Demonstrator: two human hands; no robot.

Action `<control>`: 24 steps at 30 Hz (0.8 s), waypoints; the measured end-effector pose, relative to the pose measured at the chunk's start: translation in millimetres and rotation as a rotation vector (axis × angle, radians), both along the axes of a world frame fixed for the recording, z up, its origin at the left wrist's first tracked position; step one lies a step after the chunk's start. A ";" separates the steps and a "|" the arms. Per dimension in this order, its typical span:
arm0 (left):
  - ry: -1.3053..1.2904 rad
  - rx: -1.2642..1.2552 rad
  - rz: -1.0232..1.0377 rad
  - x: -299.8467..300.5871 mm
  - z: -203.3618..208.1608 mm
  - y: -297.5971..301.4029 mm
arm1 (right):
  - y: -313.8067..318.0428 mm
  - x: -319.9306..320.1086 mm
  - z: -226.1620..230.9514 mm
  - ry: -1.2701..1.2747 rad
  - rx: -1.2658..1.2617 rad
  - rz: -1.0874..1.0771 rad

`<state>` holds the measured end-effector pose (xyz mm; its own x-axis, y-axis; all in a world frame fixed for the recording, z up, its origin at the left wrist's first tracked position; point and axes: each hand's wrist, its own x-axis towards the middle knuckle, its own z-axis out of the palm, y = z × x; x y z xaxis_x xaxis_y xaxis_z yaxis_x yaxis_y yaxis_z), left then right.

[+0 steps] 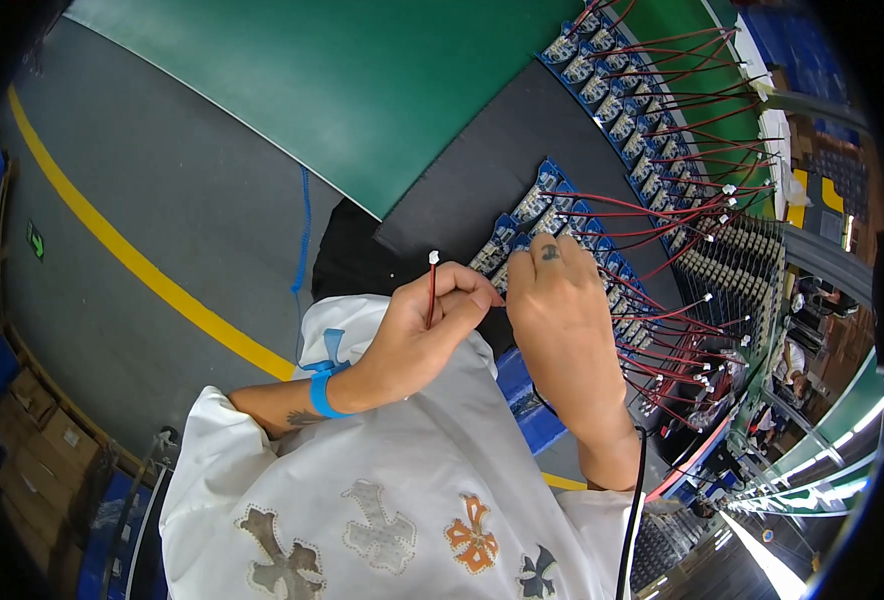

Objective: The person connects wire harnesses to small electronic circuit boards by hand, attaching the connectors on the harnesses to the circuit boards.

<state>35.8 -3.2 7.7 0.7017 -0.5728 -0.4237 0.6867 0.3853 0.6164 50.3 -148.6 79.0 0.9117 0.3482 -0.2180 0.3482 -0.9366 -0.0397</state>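
A short red and black wire lead (432,290) is pinched in my left hand (417,335), its white plug (434,258) sticking up above the fingers. The thumb and fingertips of that hand point at the near edge of a panel of blue circuit boards (537,205). Over this panel, my right hand (562,310) is closed with its fingers curled down. Its fingertips are hidden behind the hand, so what it grips cannot be made out. More red and black leads (612,205) fan out to the right from the panel, with white plugs at their ends.
Another panel of blue boards (617,105) with leads lies farther back on the dark mat (502,140). The green table (302,80) extends to the far left. Stacked boards (737,260) stand at right. A blue strap (330,392) circles my left wrist; a black cord (634,510) runs by my right.
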 end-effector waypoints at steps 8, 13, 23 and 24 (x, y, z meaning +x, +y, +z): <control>-0.046 0.002 -0.114 0.3 8.2 1.3 | -17.1 -1.5 -13.8 -0.015 0.154 -0.018; -0.072 -0.023 -0.126 -3.3 10.2 3.6 | -23.5 -1.2 -1.1 0.067 0.291 -0.170; -0.190 -0.087 -0.142 -13.3 5.3 -4.1 | -8.7 -9.2 9.4 0.120 0.815 -0.154; -0.298 -0.081 -0.101 -15.4 2.8 -6.1 | -7.8 -9.9 5.8 0.188 0.927 -0.151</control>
